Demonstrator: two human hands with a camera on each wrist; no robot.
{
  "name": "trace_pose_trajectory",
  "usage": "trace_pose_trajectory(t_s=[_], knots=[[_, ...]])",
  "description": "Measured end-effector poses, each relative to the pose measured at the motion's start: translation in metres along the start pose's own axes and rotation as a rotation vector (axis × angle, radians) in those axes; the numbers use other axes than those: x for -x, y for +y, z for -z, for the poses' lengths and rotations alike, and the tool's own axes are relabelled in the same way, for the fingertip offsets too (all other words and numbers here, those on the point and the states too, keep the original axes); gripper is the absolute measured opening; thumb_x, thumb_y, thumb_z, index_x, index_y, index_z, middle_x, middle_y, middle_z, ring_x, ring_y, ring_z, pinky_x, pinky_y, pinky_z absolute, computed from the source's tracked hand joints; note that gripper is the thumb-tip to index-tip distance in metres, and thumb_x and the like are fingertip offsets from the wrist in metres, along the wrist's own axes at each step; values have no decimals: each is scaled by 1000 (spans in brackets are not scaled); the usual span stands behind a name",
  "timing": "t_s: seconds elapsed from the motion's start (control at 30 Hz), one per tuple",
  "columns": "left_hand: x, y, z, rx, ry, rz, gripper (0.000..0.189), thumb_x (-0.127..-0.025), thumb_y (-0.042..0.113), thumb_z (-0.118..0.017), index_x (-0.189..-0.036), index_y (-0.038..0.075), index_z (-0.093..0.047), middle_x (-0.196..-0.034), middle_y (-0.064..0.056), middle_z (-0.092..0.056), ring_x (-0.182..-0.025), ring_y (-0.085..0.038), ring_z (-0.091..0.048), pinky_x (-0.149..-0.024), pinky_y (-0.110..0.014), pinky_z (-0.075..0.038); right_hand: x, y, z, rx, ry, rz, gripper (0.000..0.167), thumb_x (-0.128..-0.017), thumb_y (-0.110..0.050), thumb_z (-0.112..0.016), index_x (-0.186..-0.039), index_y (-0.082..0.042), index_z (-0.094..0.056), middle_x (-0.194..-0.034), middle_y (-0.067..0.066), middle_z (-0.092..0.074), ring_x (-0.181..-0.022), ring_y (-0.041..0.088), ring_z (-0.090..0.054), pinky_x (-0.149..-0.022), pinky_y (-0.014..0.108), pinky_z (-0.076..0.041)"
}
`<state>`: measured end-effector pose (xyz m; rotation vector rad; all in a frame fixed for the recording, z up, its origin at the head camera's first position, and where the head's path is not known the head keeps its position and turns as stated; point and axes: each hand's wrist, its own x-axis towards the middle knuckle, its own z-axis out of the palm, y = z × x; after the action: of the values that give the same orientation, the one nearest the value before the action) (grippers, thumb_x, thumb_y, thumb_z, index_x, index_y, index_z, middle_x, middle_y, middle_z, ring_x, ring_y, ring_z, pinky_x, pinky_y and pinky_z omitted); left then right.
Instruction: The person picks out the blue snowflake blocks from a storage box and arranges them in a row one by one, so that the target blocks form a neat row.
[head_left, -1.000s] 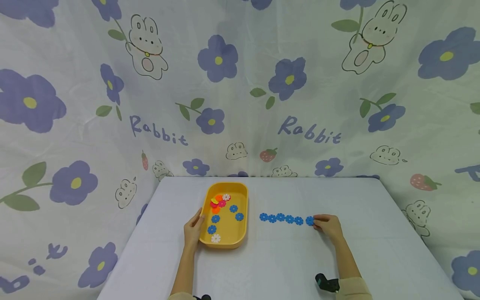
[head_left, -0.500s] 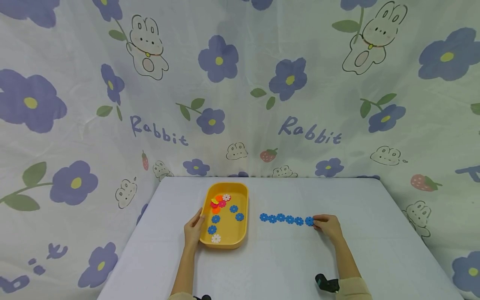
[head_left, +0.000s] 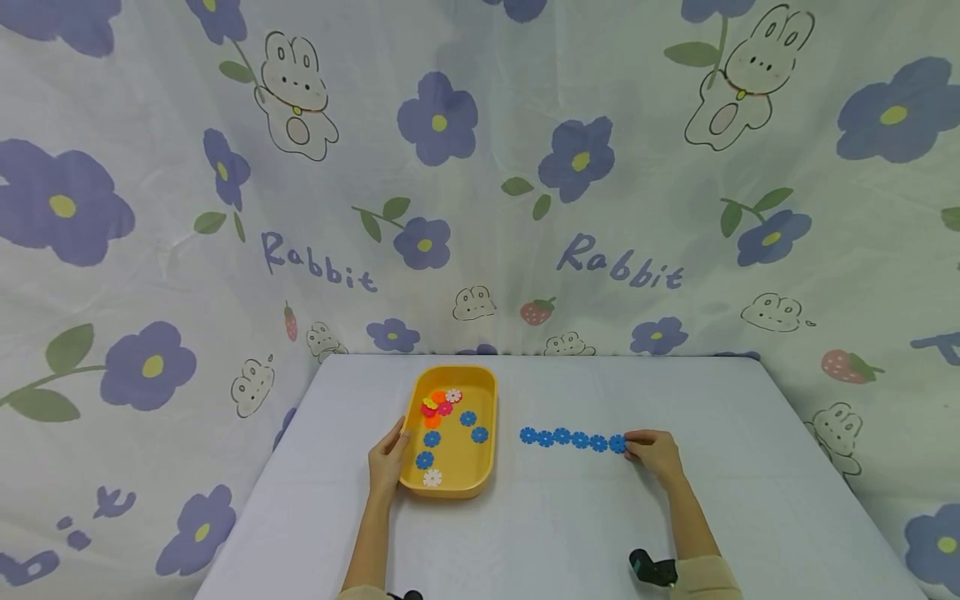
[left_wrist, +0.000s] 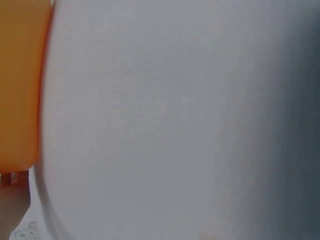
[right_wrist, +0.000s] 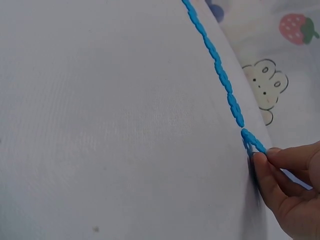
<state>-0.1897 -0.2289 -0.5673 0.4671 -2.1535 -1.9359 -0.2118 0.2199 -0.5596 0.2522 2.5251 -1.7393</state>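
Note:
My right hand (head_left: 657, 455) pinches a blue snowflake-shaped disc (head_left: 617, 444) between thumb and fingers. In the right wrist view this disc (right_wrist: 253, 140) is tilted, its edge raised at the fingertips and its far edge right at the row's end. The row (head_left: 562, 436) is several blue discs lying flat, side by side, running left towards the tray. My left hand (head_left: 387, 462) holds the left side of the yellow tray (head_left: 459, 471), thumb at the rim. In the left wrist view the tray's outer wall (left_wrist: 19, 90) shows at the left edge.
Inside the tray lie several blue discs (head_left: 432, 438), a white disc (head_left: 432, 477) at the near end, and an orange, pink, yellow and white cluster (head_left: 438, 406) at the far left. A white cloth (head_left: 555, 533) covers the table; a printed curtain (head_left: 510, 233) hangs behind it.
My right hand has moved slightly left with the blue disc, narrowing the gap to the row's right end. The left hand and tray have stayed in place.

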Motion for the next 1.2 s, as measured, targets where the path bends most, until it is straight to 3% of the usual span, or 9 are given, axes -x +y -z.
trace_pose_trajectory(t_s=[0.2, 0.53, 0.63, 0.73, 0.87, 1.2], knots=[[0, 1, 0, 10, 10, 4, 46, -95, 26, -58, -136, 7, -50, -141, -14, -45, -134, -29, -37, -106, -37, -35, -1, -1, -2, -10, -2, 5, 26, -89, 6, -54, -111, 18, -58, -113, 35, -57, -82, 20, -67, -71, 24, -58], [-1, 1, -1, 20, 5, 6, 46, -95, 24, -57, -136, 6, -49, -142, -14, -44, -135, -29, -36, -108, -37, -34, -1, -1, 4, 119, 46, 28, 26, -88, -1, -58, -109, 14, -61, -105, 29, -63, -82, 21, -65, -69, 26, -57], [0, 1, -2, 18, 13, 2, 45, -95, 23, -57, -136, 5, -50, -141, -15, -45, -134, -29, -37, -107, -37, -35, -2, -6, 4, 24, 19, 38, 32, -90, -5, -60, -114, 15, -58, -105, 26, -65, -83, 20, -66, -71, 23, -57], [0, 1, -2, 18, 19, 4, 45, -95, 23, -58, -135, 5, -50, -140, -16, -45, -133, -30, -38, -106, -37, -35, -3, -15, -2, -203, -61, 34, 41, -91, -6, -60, -123, 18, -50, -106, 21, -66, -85, 15, -67, -74, 20, -56], [-1, 0, -1, 13, 17, 13, 46, -95, 25, -57, -136, 7, -50, -141, -15, -45, -133, -30, -38, -106, -38, -35, -6, -35, -21, -383, -176, 50, 48, -91, -6, -60, -129, 19, -42, -107, 17, -66, -89, 16, -68, -79, 24, -56], [-2, -2, 0, -4, 16, 5, 46, -95, 26, -57, -136, 7, -50, -142, -16, -44, -133, -31, -38, -107, -41, -35, -16, -101, -123, -441, -387, 109, 42, -89, -2, -62, -125, 16, -49, -111, 30, -61, -93, 27, -67, -87, 43, -54]])
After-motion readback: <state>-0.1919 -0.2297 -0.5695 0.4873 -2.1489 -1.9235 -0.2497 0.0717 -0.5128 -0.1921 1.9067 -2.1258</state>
